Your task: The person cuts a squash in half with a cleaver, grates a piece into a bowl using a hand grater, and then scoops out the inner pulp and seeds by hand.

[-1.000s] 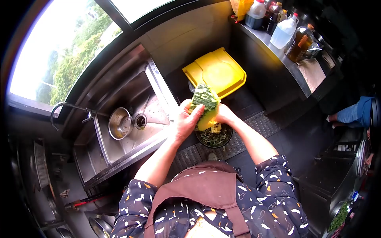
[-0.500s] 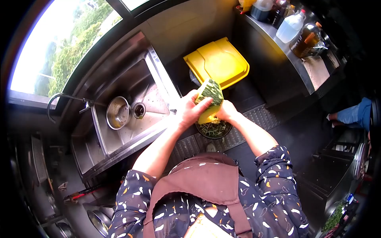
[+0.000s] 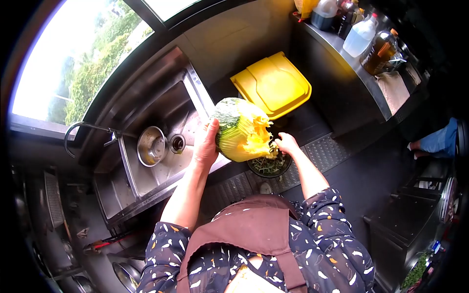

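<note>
My left hand grips a large pumpkin with mottled green and yellow skin from its left side. The pumpkin is tilted, and its ragged orange inside faces right. By that open side, my right hand is closed with its fingers bent; a small dark shape shows at the fingertips, too unclear to name. Beneath both hands stands a round dark container filled with green and pale scraps, partly hidden by the pumpkin.
A steel sink with a metal bowl and a tap lies left. Beyond my hands is a yellow bin lid. Bottles and a cloth occupy the right counter. Another person's leg shows at far right.
The pumpkin has moved left and turned, so its torn orange inside now shows. My right hand has come away from its skin and sits beside the opening, above the scraps.
</note>
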Action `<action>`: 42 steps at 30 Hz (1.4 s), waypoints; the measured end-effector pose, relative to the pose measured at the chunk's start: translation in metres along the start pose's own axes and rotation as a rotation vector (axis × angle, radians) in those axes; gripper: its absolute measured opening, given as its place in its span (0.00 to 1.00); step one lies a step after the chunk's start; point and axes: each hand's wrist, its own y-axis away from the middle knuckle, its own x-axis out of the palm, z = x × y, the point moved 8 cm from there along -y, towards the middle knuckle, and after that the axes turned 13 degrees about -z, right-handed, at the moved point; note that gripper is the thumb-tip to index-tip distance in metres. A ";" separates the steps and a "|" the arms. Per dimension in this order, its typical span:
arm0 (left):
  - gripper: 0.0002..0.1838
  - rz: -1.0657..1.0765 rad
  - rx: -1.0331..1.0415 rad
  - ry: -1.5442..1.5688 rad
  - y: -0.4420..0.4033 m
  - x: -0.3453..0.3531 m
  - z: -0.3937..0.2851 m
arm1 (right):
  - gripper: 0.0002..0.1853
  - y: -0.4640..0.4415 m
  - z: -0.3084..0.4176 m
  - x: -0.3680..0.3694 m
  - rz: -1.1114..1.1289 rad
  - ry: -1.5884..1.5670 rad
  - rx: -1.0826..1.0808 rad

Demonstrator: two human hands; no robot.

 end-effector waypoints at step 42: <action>0.17 -0.013 -0.094 -0.397 -0.005 0.012 0.022 | 0.11 0.121 0.209 -0.083 -0.039 -0.047 -1.296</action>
